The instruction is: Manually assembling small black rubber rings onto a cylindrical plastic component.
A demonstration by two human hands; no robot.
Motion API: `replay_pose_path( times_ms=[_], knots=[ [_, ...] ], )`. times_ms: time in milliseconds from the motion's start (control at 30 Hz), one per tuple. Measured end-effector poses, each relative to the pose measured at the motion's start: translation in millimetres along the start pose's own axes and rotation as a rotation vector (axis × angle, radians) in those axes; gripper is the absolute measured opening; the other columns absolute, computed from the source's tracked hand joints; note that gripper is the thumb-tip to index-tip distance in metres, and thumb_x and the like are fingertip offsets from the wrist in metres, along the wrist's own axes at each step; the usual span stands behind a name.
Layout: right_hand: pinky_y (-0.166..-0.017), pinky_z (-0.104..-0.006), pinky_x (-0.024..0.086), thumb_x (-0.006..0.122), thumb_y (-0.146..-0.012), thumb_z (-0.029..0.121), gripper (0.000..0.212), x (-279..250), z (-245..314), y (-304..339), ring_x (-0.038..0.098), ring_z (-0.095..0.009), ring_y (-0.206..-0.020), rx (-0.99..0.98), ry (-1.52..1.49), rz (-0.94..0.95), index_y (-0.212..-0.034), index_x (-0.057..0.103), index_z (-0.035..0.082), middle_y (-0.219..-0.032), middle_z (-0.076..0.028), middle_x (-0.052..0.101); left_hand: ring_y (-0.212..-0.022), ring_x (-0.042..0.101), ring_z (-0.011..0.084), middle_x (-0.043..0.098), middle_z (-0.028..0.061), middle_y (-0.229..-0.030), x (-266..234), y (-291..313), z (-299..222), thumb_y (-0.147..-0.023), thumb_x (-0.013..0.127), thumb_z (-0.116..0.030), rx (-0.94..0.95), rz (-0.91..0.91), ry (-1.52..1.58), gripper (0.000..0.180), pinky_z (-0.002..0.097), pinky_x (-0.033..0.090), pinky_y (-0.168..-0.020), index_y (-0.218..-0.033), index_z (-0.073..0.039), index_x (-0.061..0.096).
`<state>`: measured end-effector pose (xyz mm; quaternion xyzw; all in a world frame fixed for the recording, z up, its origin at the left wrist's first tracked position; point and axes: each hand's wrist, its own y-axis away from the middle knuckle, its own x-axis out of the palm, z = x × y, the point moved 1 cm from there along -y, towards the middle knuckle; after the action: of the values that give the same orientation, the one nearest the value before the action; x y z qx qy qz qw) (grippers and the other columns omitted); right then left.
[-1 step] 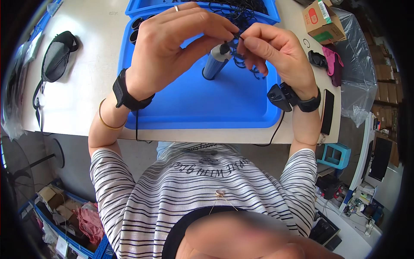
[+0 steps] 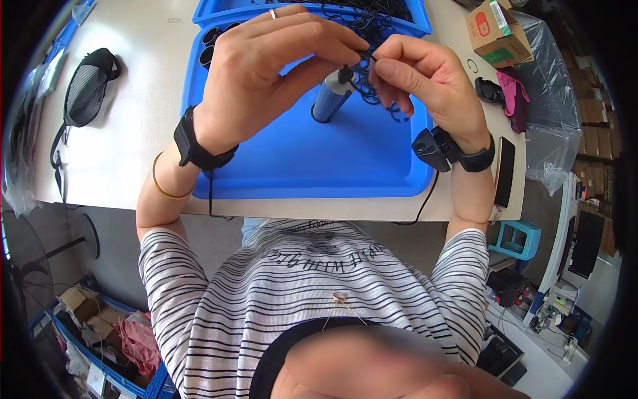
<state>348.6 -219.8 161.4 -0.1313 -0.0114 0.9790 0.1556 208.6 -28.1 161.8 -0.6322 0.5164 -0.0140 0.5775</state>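
Above a blue tray (image 2: 292, 166), both of my hands are raised with their fingertips close together. Thumb and fingers of my left hand (image 2: 266, 73) are pinched; a small black piece shows at their tips, its kind too small to make out. My right hand (image 2: 428, 76) pinches the end of a thin black strip (image 2: 373, 58), partly covered by the fingers. Just below the hands stands a blue cylinder (image 2: 329, 100) with a grey top and a black tip. Behind the fingers lie several thin, curved black pieces (image 2: 380, 100).
A second blue tray (image 2: 426, 16) with more black pieces adjoins at the back. Black round parts (image 2: 207, 56) sit at the tray's left. On the table are a black mesh pouch (image 2: 90, 90), a cardboard box (image 2: 497, 33), pink cloth (image 2: 510, 93) and a dark phone-like slab (image 2: 505, 173).
My fingertips have drawn slightly apart, and more of the black strip at my right fingertips shows. The cylinder and trays stay put.
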Motion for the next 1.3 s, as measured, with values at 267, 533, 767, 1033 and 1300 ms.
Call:
replay_pose_path(
  times_ms=[267,533,767,1033,1300],
  knots=[
    [-0.048,-0.0165,0.037,0.062,-0.101,0.03,0.024,-3.7,-2.7,-1.2,0.051,0.0,-0.057,-0.019,0.005,-0.042,-0.094,0.068,0.007,-0.068,0.003,0.061,-0.104,0.068,0.0269,0.07,0.0134,-0.116,5.7,-8.4,-7.4,-0.074,0.079,0.001,-0.063,0.037,0.124,0.037,0.0327,0.055,-0.086,-0.109,-0.001,0.068],
    [-0.051,-0.0225,0.042,0.067,-0.095,0.031,0.024,-3.0,2.1,-0.6,0.058,-0.007,-0.058,0.022,0.022,-0.082,-0.097,0.068,0.007,-0.069,-0.001,0.065,-0.099,0.067,0.0209,0.069,0.0071,-0.112,1.2,-4.3,-7.3,-0.069,0.087,-0.008,-0.187,0.131,0.041,0.053,0.0332,0.052,-0.091,-0.117,-0.004,0.065],
    [-0.049,-0.017,0.037,0.062,-0.1,0.023,0.02,-8.7,-4.8,2.6,0.055,-0.003,-0.061,-0.048,0.106,-0.126,-0.102,0.066,0.004,-0.075,0.0,0.063,-0.099,0.065,0.0195,0.069,0.0057,-0.111,9.9,1.9,3.8,-0.069,0.086,-0.008,-0.271,0.216,0.16,0.064,0.0322,0.052,-0.092,-0.127,-0.006,0.061],
    [-0.049,-0.0172,0.038,0.065,-0.099,0.022,0.017,-8.4,-3.7,3.4,0.056,-0.002,-0.063,-0.036,0.143,-0.117,-0.101,0.067,0.005,-0.076,0.001,0.063,-0.099,0.067,0.0206,0.07,0.0064,-0.105,11.9,1.9,5.4,-0.071,0.086,-0.01,-0.313,0.245,0.17,0.065,0.0335,0.053,-0.093,-0.13,-0.007,0.059],
    [-0.05,-0.0171,0.038,0.065,-0.098,0.021,0.016,-6.1,-0.8,4.0,0.056,-0.002,-0.063,-0.026,0.178,-0.124,-0.099,0.067,0.006,-0.076,0.001,0.063,-0.098,0.067,0.0211,0.07,0.0069,-0.103,14.0,6.7,6.9,-0.071,0.086,-0.01,-0.343,0.243,0.153,0.065,0.0337,0.053,-0.091,-0.13,-0.007,0.059]
  ],
)
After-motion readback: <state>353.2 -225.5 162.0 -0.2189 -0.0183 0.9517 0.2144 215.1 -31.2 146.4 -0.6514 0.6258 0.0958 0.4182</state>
